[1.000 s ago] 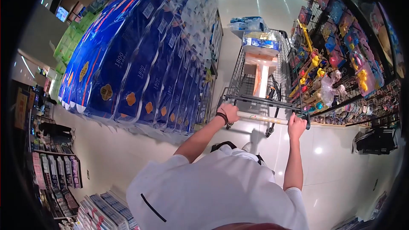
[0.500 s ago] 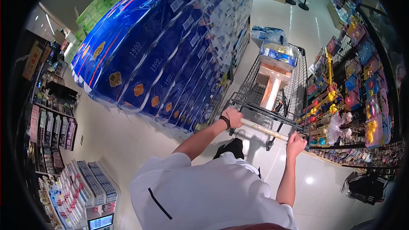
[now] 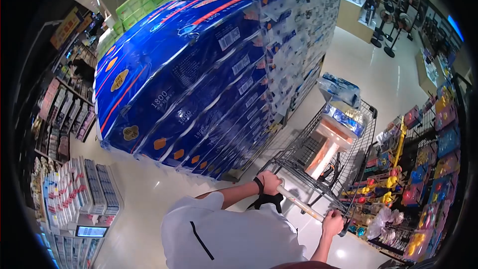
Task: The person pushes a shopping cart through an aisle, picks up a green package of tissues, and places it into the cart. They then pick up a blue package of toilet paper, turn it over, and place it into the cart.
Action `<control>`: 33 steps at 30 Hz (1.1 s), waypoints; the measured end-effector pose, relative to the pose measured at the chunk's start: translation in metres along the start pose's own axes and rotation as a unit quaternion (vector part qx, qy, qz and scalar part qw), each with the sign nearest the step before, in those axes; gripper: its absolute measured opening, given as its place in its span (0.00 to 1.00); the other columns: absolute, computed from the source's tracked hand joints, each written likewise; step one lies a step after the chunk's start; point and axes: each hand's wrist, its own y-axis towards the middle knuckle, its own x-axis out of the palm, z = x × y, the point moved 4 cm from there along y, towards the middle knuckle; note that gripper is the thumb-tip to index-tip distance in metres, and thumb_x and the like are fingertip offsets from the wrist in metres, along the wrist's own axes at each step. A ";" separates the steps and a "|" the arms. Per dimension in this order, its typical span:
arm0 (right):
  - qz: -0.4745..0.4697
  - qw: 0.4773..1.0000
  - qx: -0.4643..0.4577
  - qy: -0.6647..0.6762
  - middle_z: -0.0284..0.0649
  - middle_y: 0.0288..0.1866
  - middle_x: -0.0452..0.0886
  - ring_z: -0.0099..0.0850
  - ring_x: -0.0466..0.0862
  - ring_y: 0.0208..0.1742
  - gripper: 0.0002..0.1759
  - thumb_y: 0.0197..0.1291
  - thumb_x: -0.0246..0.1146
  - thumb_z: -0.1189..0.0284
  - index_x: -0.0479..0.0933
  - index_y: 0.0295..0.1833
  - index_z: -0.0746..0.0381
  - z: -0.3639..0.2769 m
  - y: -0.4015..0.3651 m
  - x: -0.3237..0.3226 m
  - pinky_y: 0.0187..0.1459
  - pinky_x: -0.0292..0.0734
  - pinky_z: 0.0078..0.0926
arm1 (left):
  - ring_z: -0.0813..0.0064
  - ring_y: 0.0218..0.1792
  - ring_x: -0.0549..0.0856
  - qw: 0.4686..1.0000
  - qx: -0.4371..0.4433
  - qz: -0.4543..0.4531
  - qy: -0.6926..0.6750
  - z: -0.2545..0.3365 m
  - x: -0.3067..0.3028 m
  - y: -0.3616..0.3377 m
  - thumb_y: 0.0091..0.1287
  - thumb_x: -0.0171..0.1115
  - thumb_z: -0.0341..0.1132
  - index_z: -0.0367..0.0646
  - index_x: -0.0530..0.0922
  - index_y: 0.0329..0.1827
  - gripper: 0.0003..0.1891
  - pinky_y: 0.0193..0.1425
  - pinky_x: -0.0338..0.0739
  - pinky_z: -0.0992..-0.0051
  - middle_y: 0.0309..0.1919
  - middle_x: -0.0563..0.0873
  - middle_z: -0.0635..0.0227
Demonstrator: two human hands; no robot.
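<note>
My left hand (image 3: 269, 182), with a dark band at its wrist, is wrapped round the left end of a shopping cart's pale handle (image 3: 302, 206). The right end of the same handle is in the grip of my right hand (image 3: 333, 222). Ahead of both hands stretches the dark wire basket of the shopping cart (image 3: 367, 137). Inside it lie an orange-and-white box (image 3: 322, 158), a blue-and-white plastic-wrapped pack (image 3: 345, 118) and, at the far end, a blue-and-clear package (image 3: 340, 90). The contents of these packages cannot be made out.
A tall stack of blue plastic-wrapped packs (image 3: 189, 84) stands close on the cart's left. Racks of colourful toys (image 3: 393, 184) line the right side. A display shelf (image 3: 82, 189) is at lower left, and standing fans (image 3: 396, 30) are farther ahead.
Both hands keep hold of the handle. The cart appears lower and farther right in view, its handle slanting more steeply. The blue stack looks larger and has shifted right.
</note>
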 end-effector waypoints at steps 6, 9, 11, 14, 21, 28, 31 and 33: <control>-0.068 0.997 0.016 -0.022 0.48 0.41 0.92 0.50 0.91 0.47 0.13 0.64 0.68 0.61 0.90 0.45 0.58 -0.015 0.042 -0.005 0.53 0.83 0.47 | 0.54 0.33 0.91 0.998 0.013 0.026 -0.048 -0.005 -0.012 0.027 0.54 0.69 0.48 0.49 0.86 0.37 0.14 0.42 0.86 0.56 0.29 0.91 0.61; -0.083 0.995 0.048 -0.023 0.50 0.45 0.92 0.51 0.90 0.51 0.14 0.63 0.68 0.61 0.91 0.48 0.56 -0.024 0.072 -0.008 0.57 0.82 0.47 | 0.55 0.33 0.91 0.997 0.029 0.046 -0.055 -0.010 -0.018 0.048 0.54 0.68 0.45 0.49 0.85 0.36 0.12 0.42 0.86 0.56 0.29 0.90 0.62; -0.078 0.995 0.056 -0.026 0.51 0.45 0.91 0.51 0.90 0.52 0.15 0.63 0.68 0.60 0.91 0.48 0.57 -0.024 0.097 -0.002 0.57 0.82 0.47 | 0.57 0.31 0.91 0.995 0.049 0.072 -0.038 -0.017 -0.008 0.066 0.55 0.68 0.49 0.51 0.84 0.36 0.14 0.38 0.85 0.57 0.26 0.89 0.65; -0.062 0.996 0.049 -0.029 0.52 0.46 0.91 0.52 0.90 0.52 0.17 0.63 0.68 0.59 0.91 0.47 0.58 -0.026 0.132 0.003 0.57 0.82 0.48 | 0.57 0.31 0.91 0.994 0.066 0.074 -0.037 -0.022 -0.019 0.092 0.54 0.67 0.46 0.50 0.83 0.36 0.13 0.38 0.86 0.58 0.26 0.89 0.65; -0.001 1.000 0.001 0.005 0.53 0.53 0.86 0.52 0.86 0.56 0.14 0.58 0.73 0.69 0.85 0.49 0.60 -0.042 0.206 0.015 0.56 0.80 0.48 | 0.55 0.34 0.92 0.992 0.058 0.107 -0.044 -0.039 -0.043 0.161 0.52 0.67 0.41 0.46 0.83 0.36 0.12 0.43 0.85 0.57 0.28 0.90 0.60; 0.056 0.967 -0.234 -0.082 0.51 0.70 0.78 0.52 0.76 0.72 0.33 0.53 0.67 0.74 0.77 0.69 0.60 -0.129 0.289 0.021 0.77 0.60 0.56 | 0.52 0.34 0.92 0.991 0.012 0.127 -0.033 -0.073 -0.076 0.225 0.47 0.70 0.43 0.46 0.87 0.28 0.12 0.38 0.86 0.55 0.25 0.89 0.58; -0.051 0.969 -0.200 -0.133 0.54 0.60 0.88 0.53 0.85 0.64 0.34 0.51 0.69 0.69 0.81 0.69 0.59 -0.133 0.350 0.047 0.76 0.66 0.53 | 0.51 0.34 0.91 0.992 -0.002 0.122 -0.042 -0.084 -0.091 0.252 0.49 0.71 0.49 0.46 0.88 0.30 0.16 0.39 0.86 0.55 0.26 0.89 0.57; -0.061 0.978 -0.180 -0.087 0.54 0.51 0.90 0.56 0.87 0.56 0.26 0.50 0.68 0.67 0.86 0.59 0.58 -0.140 0.376 0.047 0.68 0.74 0.53 | 0.51 0.35 0.91 0.992 0.002 0.115 -0.043 -0.091 -0.099 0.271 0.52 0.71 0.58 0.46 0.88 0.30 0.22 0.39 0.86 0.55 0.26 0.89 0.56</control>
